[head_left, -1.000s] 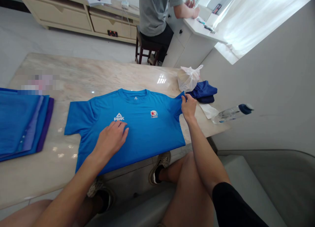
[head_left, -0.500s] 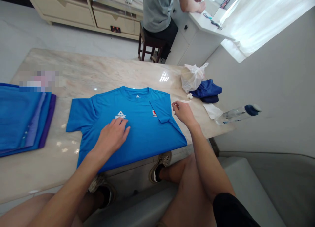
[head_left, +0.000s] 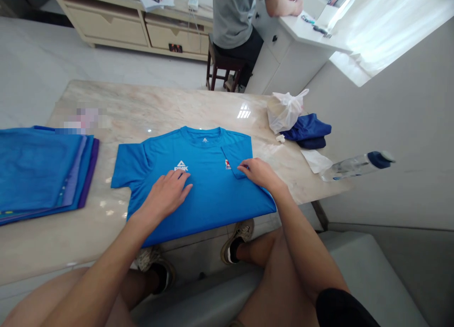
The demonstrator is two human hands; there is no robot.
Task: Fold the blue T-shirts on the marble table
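A blue short-sleeved T-shirt (head_left: 209, 194) lies spread face up on the marble table (head_left: 198, 102), its lower part reaching the near edge. The sleeve on the right is folded inward across the chest; the one on the left sticks out. My left hand (head_left: 170, 190) rests on the shirt below the white chest logo, fingers loosely spread. With fingers bent and drawn together, my right hand (head_left: 258, 172) is at the cuff of the folded sleeve, seemingly pinching it. Its thumb is partly hidden.
Folded clothes (head_left: 39, 171) are stacked at the left. Toward the right lie a white plastic bag (head_left: 286, 110), a dark blue cloth (head_left: 310, 130), white paper (head_left: 317, 160) and a clear bottle (head_left: 354, 166). Beyond the table, a person (head_left: 234, 17) sits on a stool (head_left: 225, 64).
My right hand has moved left from beside the shirt onto the folded sleeve. My left hand stays on the chest. The whole view has shifted slightly.
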